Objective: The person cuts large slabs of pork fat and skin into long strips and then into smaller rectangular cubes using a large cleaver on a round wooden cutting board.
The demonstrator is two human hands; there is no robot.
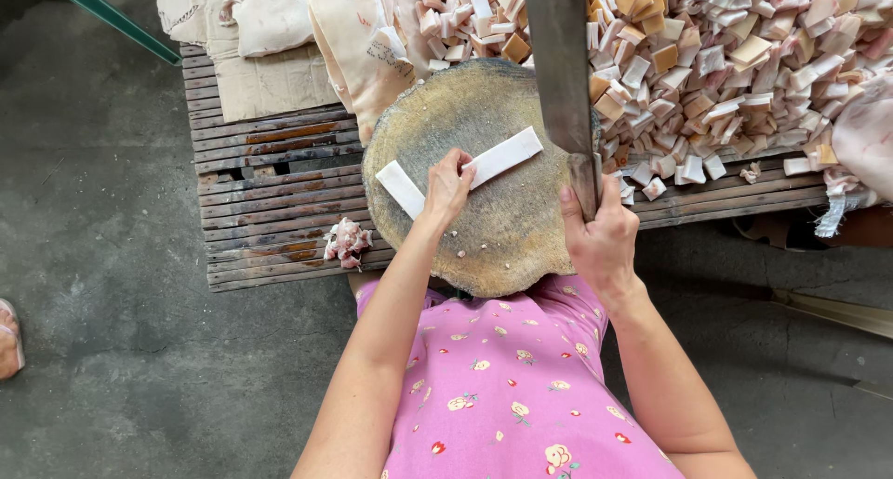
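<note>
White fat strip [462, 174] lies across centre of round chopping block [493, 246], pinned by left hand [447, 187] w/ fingertips pressed on it. Cleaver [564, 70] is gripped in right hand [602, 237], fist closed round handle, blade raised near block's right edge. Risk: fingers nicked if strip slips. Cut cubes [735, 60] are heaped beyond on slatted pallet [270, 200].

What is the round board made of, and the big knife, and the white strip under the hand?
The round board looks like a thick slice of wood: rough, worn and scarred. The big knife in the right hand looks like dull grey metal. The white strip under the left hand looks like smooth, pale fat or skin, probably pork.
</note>
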